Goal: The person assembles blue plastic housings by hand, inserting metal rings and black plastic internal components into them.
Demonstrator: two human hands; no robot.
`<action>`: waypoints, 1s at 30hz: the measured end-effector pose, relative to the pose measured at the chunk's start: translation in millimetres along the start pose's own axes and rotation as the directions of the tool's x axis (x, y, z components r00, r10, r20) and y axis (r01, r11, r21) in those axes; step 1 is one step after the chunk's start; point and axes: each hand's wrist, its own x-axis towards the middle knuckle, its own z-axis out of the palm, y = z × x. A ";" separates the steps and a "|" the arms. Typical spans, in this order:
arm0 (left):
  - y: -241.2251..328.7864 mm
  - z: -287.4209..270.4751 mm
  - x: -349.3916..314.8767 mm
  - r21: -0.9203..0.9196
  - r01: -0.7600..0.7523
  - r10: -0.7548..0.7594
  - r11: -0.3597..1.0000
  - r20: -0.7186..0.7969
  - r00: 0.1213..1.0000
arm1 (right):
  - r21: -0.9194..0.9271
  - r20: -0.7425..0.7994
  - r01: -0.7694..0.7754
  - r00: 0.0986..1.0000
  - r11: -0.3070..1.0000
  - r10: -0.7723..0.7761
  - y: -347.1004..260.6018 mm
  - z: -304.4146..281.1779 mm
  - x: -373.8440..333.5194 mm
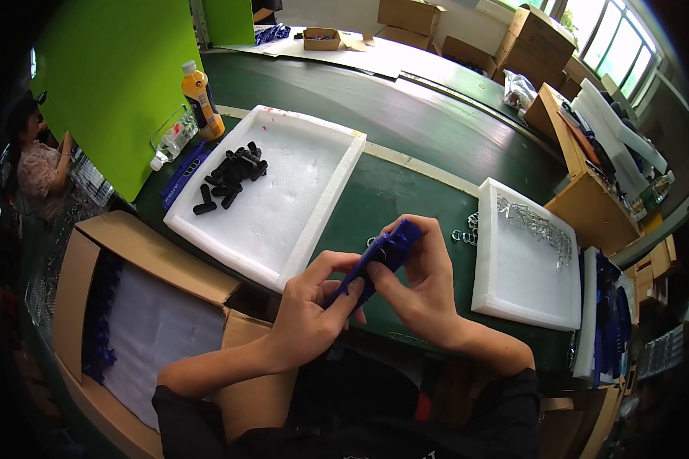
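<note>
Above the green table's near edge, both my hands grip a long dark-blue plastic part [396, 243], which slants up to the right. My left hand [306, 312] pinches its lower end between thumb and fingers. Around the upper end, my right hand [429, 287] is closed, its thumb pressed on the near face. A small dark opening shows beside that thumb; the far face is hidden. Several small metal clips [467, 232] lie right of my hands, next to a white foam tray [513, 291] holding more metal clips [540, 228]. Short black cylindrical pieces [233, 174] are heaped in the left foam tray [314, 222].
An orange drink bottle [203, 105] and a clear bottle [174, 139] stand behind the left tray. An open cardboard box [157, 251] with blue parts [103, 325] sits lower left. More blue parts [608, 321] are far right. Another person [42, 164] is beyond the green panel [115, 84].
</note>
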 end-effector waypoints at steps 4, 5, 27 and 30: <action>-3.3 -1.9 5.1 -0.046 -0.006 0.006 0.999 0.001 1.000 | -0.164 0.061 0.017 0.998 0.986 -0.007 4.3 -4.9 3.9; 0.0 -2.9 5.1 -0.087 0.022 -0.016 0.996 0.076 0.997 | -0.164 0.059 0.015 0.998 0.986 -0.005 2.6 -6.1 2.7; -10.2 3.0 83.5 -0.360 -0.010 -0.042 0.933 -0.136 0.990 | -0.813 0.359 0.370 0.926 0.449 -0.112 7.7 -24.9 -7.3; -14.2 1.7 89.1 -0.403 0.055 -0.119 0.913 -0.135 0.984 | -0.818 0.357 0.362 0.929 0.447 -0.099 8.1 -26.5 -2.9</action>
